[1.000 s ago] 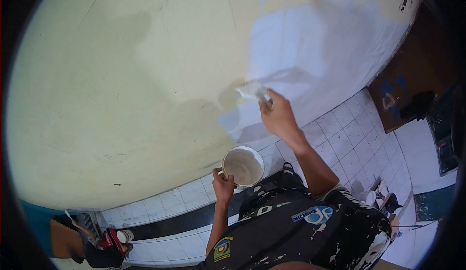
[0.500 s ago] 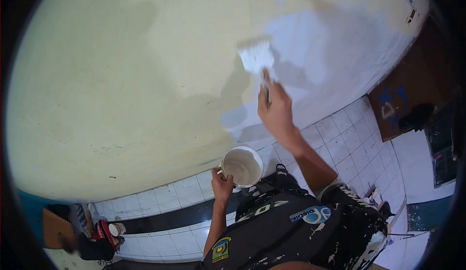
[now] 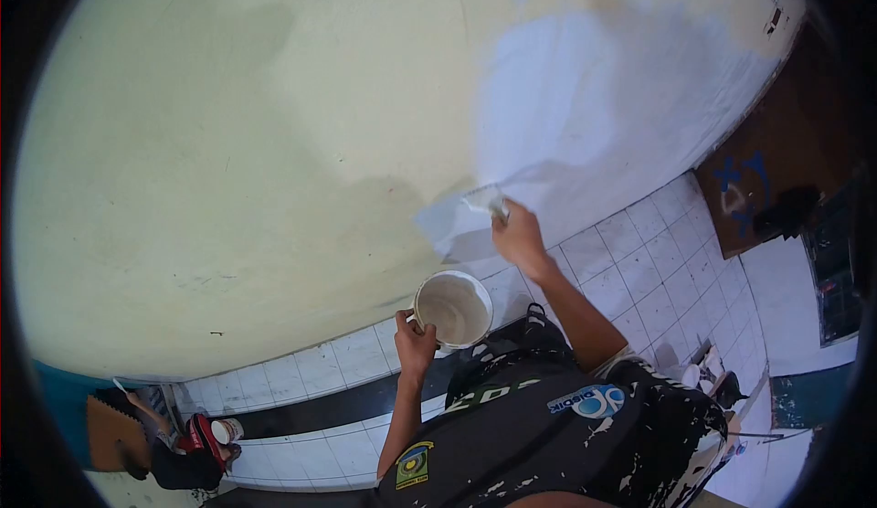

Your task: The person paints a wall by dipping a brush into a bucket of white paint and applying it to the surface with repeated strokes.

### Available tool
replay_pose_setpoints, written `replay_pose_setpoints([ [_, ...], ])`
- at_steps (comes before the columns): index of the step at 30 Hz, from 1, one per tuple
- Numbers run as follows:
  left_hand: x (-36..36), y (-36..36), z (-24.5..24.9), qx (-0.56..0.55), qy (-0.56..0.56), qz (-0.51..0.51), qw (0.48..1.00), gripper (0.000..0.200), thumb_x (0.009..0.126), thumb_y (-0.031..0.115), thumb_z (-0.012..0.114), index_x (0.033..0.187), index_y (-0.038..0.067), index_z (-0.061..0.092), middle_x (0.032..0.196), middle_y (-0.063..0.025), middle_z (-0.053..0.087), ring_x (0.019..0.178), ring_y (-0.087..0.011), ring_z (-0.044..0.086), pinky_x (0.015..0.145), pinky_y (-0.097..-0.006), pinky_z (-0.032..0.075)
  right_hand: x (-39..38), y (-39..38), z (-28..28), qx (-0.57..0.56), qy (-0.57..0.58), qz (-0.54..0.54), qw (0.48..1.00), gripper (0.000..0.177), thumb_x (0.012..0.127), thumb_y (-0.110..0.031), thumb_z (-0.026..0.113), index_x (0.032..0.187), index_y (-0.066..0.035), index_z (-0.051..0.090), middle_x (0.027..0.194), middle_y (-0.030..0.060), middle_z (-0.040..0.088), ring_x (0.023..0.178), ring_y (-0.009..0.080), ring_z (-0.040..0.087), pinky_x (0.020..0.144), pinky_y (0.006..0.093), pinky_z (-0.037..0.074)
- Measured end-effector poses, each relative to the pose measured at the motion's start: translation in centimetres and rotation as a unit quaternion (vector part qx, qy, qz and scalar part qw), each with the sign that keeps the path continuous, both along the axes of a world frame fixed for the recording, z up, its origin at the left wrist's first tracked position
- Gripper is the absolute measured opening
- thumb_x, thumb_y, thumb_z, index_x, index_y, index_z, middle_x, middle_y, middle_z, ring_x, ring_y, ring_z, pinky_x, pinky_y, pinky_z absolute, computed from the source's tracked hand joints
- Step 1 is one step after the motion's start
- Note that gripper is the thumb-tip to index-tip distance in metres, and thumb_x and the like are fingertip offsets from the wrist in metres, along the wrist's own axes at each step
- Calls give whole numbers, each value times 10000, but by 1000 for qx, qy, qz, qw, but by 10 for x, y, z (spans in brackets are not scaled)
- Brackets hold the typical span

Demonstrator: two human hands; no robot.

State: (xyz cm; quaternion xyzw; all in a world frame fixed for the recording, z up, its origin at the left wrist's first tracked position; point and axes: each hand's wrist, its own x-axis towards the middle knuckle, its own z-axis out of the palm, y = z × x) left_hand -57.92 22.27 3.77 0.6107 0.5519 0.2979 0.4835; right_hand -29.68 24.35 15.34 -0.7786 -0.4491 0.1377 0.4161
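My right hand (image 3: 521,238) is closed around the handle of a wide paintbrush (image 3: 484,201), its white-coated bristles at the wall (image 3: 228,142). The brush overlaps the lower left part of a pale bluish-white painted patch (image 3: 548,88); around that patch the wall is cream-yellow. Below the brush, a round white paint bucket (image 3: 477,291) is tipped so its inside faces me. My left hand (image 3: 416,343) grips it at the left side of the rim, thumb over the edge. Greyish-white residue coats the inside.
White floor tiles (image 3: 630,252) and a dark floor strip (image 3: 338,405) run along the wall's foot. A brown door (image 3: 776,133) stands at the right. At lower left, another person (image 3: 183,462) is beside a small white pail (image 3: 227,430).
My right hand and the brush have moved down the wall, and the white patch's left edge is filled out further. The other person's arm now shows raised toward the wall.
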Motion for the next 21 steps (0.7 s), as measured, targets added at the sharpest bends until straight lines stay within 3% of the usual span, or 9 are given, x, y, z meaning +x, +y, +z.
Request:
replay_pose_setpoints([
  [4,0,6,-9,39,8,-17,999,430,819,53,655,1199,-48,480,661,-171,670,527,-258,658,519,-385,505,-18,-18,120,87,54,-20,995,281,930,-69,623,1203,-3,627,864,250,687,759,400,693,701,429,534],
  [8,8,2,9,47,24,-24,998,418,822,42,647,1195,-43,480,659,-171,668,517,-249,654,511,-376,503,-26,-15,185,341,-9,-1,940,310,935,-15,616,1245,7,624,810,192,666,638,224,625,613,324,501],
  [11,12,2,6,31,20,-28,999,402,828,46,641,1185,-42,478,658,-173,668,503,-246,649,511,-369,507,-28,-18,234,364,-52,18,930,310,937,9,607,1246,22,628,812,187,655,631,165,576,601,300,486],
  [12,15,2,10,23,1,-22,999,398,830,45,638,1185,-42,477,661,-172,668,503,-244,650,509,-369,507,-27,-13,229,359,-50,18,932,310,937,9,607,1246,22,628,812,187,655,631,165,576,601,300,486],
  [14,17,-1,20,26,-9,-15,1000,400,834,39,634,1192,-45,476,670,-165,665,510,-227,642,514,-364,503,-24,2,201,397,-94,21,913,314,966,4,621,1279,18,636,852,40,650,671,61,470,579,230,426],
  [18,12,-2,8,7,-22,8,1000,404,847,16,616,1221,-37,475,695,-148,664,547,-172,621,517,-333,503,-12,14,49,274,-215,1,937,313,937,7,634,1250,25,643,839,145,647,673,99,536,615,288,486],
  [21,8,-1,4,26,-16,22,999,416,855,10,610,1244,-30,469,733,-155,674,585,-164,635,531,-328,509,-9,-5,-18,178,-129,21,975,297,935,-7,646,1230,29,640,875,143,681,699,150,610,659,315,524],
])
